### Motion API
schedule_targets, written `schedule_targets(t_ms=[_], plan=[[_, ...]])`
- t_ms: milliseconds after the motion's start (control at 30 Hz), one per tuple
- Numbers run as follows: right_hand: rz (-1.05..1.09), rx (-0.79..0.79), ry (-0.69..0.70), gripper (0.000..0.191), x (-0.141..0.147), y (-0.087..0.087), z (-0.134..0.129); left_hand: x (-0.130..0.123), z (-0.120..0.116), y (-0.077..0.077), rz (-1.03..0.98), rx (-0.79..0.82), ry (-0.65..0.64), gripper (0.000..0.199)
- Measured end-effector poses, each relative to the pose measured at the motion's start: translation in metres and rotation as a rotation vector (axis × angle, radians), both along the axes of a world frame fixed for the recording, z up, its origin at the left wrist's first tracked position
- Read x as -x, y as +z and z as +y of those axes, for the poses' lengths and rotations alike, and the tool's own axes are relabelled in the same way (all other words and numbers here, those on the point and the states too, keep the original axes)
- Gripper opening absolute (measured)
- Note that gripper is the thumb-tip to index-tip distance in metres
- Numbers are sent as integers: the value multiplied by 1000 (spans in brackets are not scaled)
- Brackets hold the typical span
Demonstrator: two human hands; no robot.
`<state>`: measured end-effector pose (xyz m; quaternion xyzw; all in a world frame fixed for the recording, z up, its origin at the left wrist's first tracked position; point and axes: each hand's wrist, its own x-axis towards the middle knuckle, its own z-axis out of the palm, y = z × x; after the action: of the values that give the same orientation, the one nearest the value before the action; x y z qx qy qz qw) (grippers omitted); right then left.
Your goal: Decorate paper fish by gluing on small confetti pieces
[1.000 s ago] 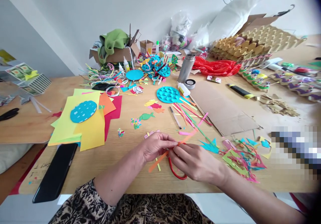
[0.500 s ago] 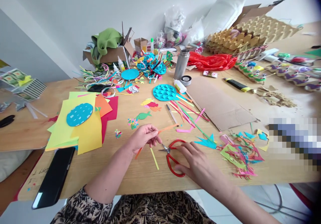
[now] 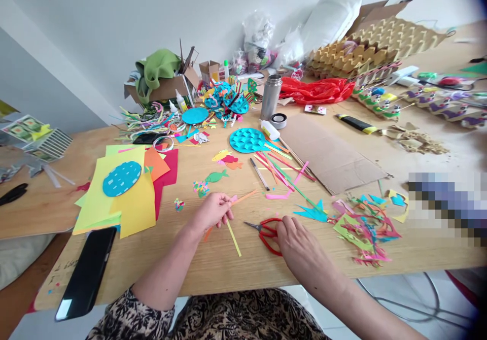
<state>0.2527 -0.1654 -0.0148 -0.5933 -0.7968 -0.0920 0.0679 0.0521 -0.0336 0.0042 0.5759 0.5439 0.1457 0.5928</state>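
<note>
Between the fingertips of my left hand [image 3: 216,211] is an orange paper strip [image 3: 245,197], one end reaching up to the right and the other showing below the hand. A yellow strip [image 3: 234,238] lies on the table just beneath. My right hand [image 3: 294,236] is on the red handles of the scissors [image 3: 271,231], which rest on the table with their tips pointing left and the blades closed. Beyond my hands lie a pen [image 3: 259,174], a green paper fish [image 3: 216,176] and a blue scalloped disc [image 3: 248,140].
Coloured paper sheets [image 3: 133,203] and a black phone [image 3: 87,274] lie at the left. Paper scraps [image 3: 367,228] cover the right front, near a cardboard sheet [image 3: 331,152]. A metal bottle [image 3: 271,97] and egg trays [image 3: 353,56] stand further back.
The scissor blades have closed and moved slightly left, away from the strip. My right hand's fingers have drawn in around the handles. The orange strip now looks shorter at its upper end.
</note>
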Motion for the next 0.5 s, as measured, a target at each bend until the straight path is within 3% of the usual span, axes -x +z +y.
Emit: schedule_targets(t_ms=[167,333,500], plan=[[126,71,-53,20,-12,2,-1,-1,0,1,4,24,-9,27],[444,438,-174,13,-25,21,7,-2,1,-1,-2,38,-14,24],[959,767,-243,38,-23,32,14,-2,1,-4,-18,52,1,21]])
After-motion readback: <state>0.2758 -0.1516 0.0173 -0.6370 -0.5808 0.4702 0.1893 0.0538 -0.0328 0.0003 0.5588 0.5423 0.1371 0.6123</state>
